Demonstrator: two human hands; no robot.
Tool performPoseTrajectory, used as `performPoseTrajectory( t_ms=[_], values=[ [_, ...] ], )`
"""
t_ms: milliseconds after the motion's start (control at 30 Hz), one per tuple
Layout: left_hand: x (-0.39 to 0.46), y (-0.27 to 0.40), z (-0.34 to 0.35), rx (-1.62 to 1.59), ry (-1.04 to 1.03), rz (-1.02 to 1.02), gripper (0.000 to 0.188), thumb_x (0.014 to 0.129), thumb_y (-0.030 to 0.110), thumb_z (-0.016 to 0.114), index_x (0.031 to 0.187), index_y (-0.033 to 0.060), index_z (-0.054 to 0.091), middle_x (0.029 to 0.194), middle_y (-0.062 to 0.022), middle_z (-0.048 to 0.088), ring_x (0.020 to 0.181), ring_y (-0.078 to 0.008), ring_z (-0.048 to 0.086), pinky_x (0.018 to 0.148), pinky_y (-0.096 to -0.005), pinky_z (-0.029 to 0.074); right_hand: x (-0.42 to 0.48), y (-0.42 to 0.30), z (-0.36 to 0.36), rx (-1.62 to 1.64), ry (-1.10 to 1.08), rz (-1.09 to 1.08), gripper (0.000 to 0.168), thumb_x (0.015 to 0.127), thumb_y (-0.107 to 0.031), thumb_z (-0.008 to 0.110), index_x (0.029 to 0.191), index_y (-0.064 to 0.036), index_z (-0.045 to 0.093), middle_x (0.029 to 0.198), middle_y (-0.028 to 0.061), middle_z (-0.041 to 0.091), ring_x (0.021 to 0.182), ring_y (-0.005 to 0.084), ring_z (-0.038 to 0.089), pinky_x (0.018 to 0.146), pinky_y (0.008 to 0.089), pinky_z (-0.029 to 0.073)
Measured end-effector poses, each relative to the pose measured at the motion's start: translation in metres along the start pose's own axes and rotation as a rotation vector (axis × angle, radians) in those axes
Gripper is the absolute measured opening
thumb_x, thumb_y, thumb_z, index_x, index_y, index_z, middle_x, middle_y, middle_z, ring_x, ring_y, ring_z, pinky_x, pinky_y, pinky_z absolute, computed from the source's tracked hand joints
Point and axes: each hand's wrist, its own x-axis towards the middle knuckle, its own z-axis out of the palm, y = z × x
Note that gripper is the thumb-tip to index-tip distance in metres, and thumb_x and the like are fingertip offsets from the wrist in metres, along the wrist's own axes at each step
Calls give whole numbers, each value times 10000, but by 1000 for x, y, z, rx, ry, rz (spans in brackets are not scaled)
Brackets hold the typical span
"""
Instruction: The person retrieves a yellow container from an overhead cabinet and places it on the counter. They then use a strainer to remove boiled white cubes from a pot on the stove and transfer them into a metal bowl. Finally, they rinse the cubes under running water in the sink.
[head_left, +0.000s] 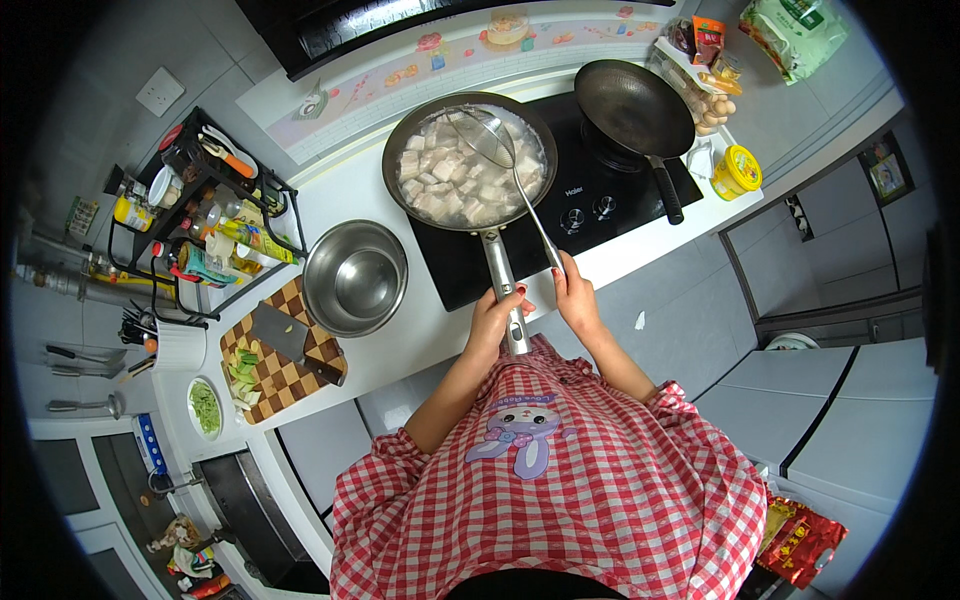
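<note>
My left hand (492, 319) grips the steel handle (498, 262) of a wide frying pan (391, 166) on the left side of the hob. Cubes of pale meat (444, 171), probably pork belly, lie in cloudy, foamy liquid inside it. In my right hand (576, 294) is the handle of a wire-mesh skimmer (484, 136). Its mesh head is over the upper right of the pan, at the liquid's surface; how deep it dips I cannot tell. Left of the pan, a stainless steel bowl (355, 277) stands on the counter with no food visible in it.
A dark wok (634, 109) sits on the right burner of the black hob (457, 274). A cleaver (281, 332) and cut green vegetables (244, 371) lie on a checkered cutting board (279, 390). Behind them stands a black condiment rack (244, 180). A yellow tub (737, 172) is at the right.
</note>
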Motion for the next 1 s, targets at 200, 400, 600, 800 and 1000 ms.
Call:
performPoseTrajectory(
  t_ms=[200,400,600,800,1000],
  values=[
    [0,1,0,0,1,-1,296,880,215,565,1069,-13,561,815,-107,641,777,-150,589,736,-270,455,0,-1,-1,-15,-5,16,365,941,-257,468,1294,-193,406,704,223,617,716,440,615,602,485,475],
    [0,1,0,7,1,-3,298,878,218,570,1064,-14,562,811,-107,641,774,-147,587,725,-269,457,0,-1,-1,-22,5,4,361,942,-246,466,1294,-187,412,692,216,607,706,430,617,603,470,475],
    [1,0,0,6,10,-3,300,873,219,583,1059,-15,563,806,-104,640,766,-148,588,724,-269,456,0,-2,-1,-24,0,20,358,942,-230,468,1293,-181,419,681,204,599,693,414,621,601,449,475],
    [1,1,1,11,15,-2,300,873,217,582,1058,-18,559,809,-106,642,770,-154,591,729,-271,456,0,1,1,-11,5,17,359,940,-243,472,1291,-188,416,667,210,602,676,414,619,579,461,468],
    [2,0,-1,9,0,4,285,876,196,563,1061,-21,553,814,-113,643,784,-160,596,744,-276,460,2,-7,-8,85,50,-6,309,936,-234,507,1228,-138,530,615,109,561,527,230,566,540,329,451]
  ],
)
